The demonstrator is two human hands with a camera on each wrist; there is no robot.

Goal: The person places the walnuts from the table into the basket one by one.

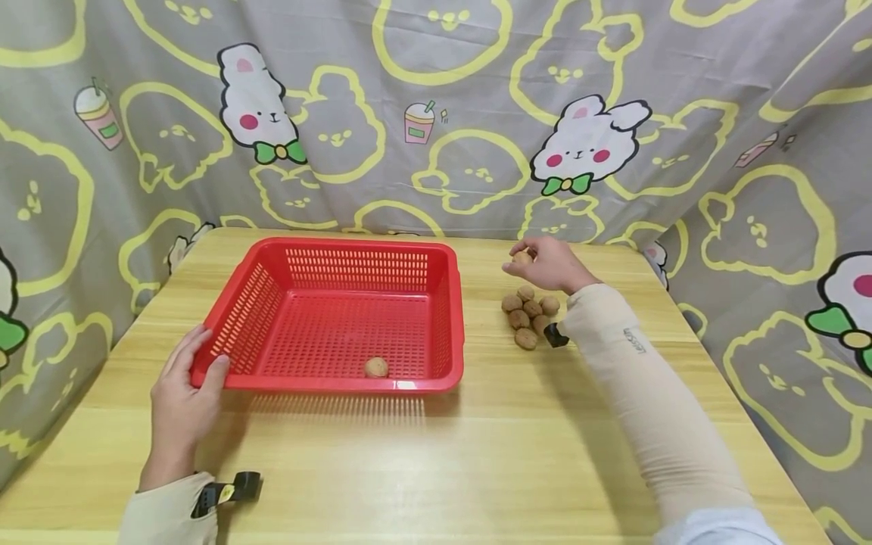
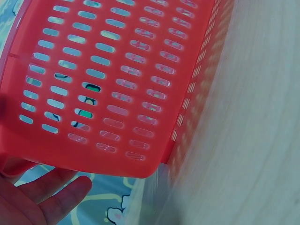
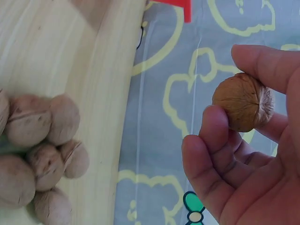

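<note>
A single walnut (image 3: 243, 102) is pinched between the thumb and fingers of my right hand (image 1: 553, 265), raised above the table beyond a pile of walnuts (image 1: 531, 309). The red plastic basket (image 1: 446, 318), with slotted walls, stands left of that pile. Inside it, near the front wall, lies one walnut (image 1: 376, 368). My left hand (image 1: 184, 397) grips the basket's front left corner, thumb at the front rim and fingers along the left side. In the left wrist view, the left fingers (image 2: 65, 199) show beside the slotted wall.
The wooden table (image 1: 381, 469) runs up to a grey patterned curtain (image 1: 477, 98) at the back and sides. Black wrist cameras (image 1: 247, 486) are worn on both forearms, the right one close to the walnut pile.
</note>
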